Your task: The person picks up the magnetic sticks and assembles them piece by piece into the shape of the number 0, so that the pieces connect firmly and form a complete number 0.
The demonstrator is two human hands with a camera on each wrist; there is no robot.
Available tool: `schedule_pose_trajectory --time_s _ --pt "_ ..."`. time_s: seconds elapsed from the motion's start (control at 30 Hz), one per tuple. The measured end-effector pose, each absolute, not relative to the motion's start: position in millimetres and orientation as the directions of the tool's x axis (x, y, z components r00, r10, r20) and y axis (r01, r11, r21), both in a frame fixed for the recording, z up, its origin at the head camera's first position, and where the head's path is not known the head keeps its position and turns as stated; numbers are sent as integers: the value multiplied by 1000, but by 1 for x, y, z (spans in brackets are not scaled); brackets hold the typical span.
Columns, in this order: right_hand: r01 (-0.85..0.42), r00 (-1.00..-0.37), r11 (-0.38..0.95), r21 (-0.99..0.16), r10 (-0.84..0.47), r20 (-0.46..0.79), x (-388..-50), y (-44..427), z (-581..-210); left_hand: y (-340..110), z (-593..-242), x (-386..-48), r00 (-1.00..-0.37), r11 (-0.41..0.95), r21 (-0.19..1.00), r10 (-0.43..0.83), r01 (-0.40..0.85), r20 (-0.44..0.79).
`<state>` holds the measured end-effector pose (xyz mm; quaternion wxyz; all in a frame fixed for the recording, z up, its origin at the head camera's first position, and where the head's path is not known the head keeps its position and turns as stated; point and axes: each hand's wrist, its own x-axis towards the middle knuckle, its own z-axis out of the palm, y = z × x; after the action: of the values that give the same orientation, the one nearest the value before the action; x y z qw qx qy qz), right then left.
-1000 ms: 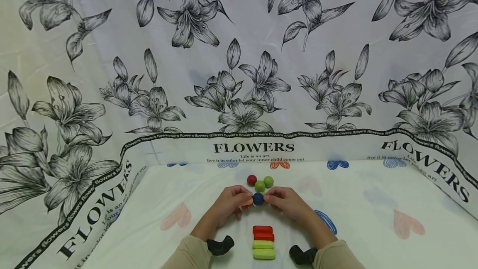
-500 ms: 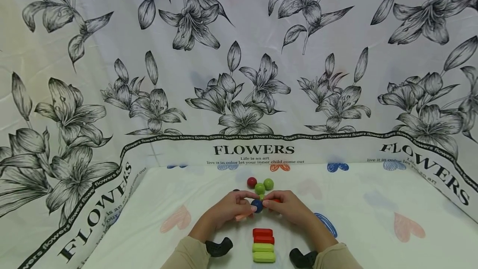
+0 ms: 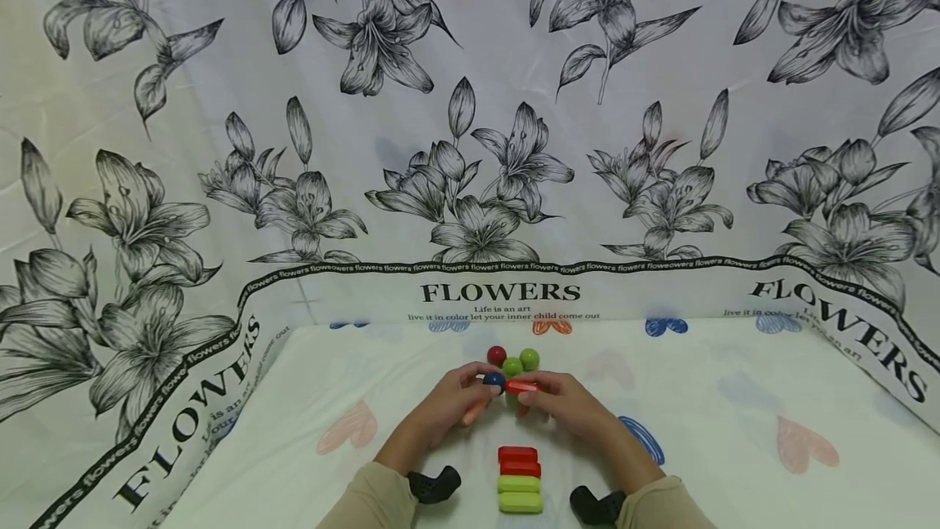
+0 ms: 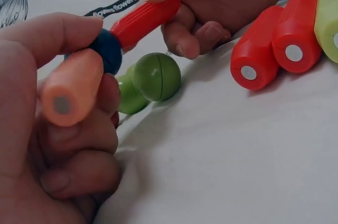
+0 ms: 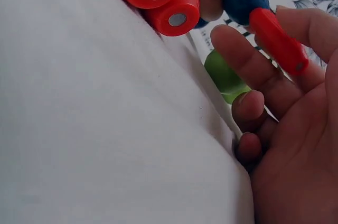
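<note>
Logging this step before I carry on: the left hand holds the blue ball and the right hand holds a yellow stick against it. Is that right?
Not quite: the stick in the right hand is red, not yellow; the right wrist view shows it. The left hand does hold the blue ball.

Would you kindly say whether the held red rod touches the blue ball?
Touching: both wrist views show the held red rod meeting the blue ball directly.

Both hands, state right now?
Left hand: closed, holding the blue ball and orange stick.
Right hand: closed, pinching the red stick, its end against the blue ball.
</note>
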<state>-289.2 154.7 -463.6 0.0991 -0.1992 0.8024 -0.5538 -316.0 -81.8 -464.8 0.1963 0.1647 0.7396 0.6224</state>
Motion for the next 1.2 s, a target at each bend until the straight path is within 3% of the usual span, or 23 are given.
schedule_pose_trajectory --time_s 0.2,0.4,0.53,0.87,1.2 --pt "-203 -896 297 -933 -440 55 -289 154 -464 -82 -465 -315 -881 147 988 461 -38 -103" --pt "-152 -969 379 -913 -241 61 -290 153 -465 -86 -465 -318 -877 108 991 466 -76 -118" --pt "-145 -985 446 -883 -153 84 -292 152 -466 -86 -463 -318 -876 85 992 467 -94 -123" --pt "-285 -924 485 -827 -367 103 -290 151 -471 -86 -464 -316 -871 64 992 474 -107 -125" --pt "-238 -949 487 -840 -301 95 -291 153 -471 -85 -464 -317 -874 65 996 479 -64 -87"
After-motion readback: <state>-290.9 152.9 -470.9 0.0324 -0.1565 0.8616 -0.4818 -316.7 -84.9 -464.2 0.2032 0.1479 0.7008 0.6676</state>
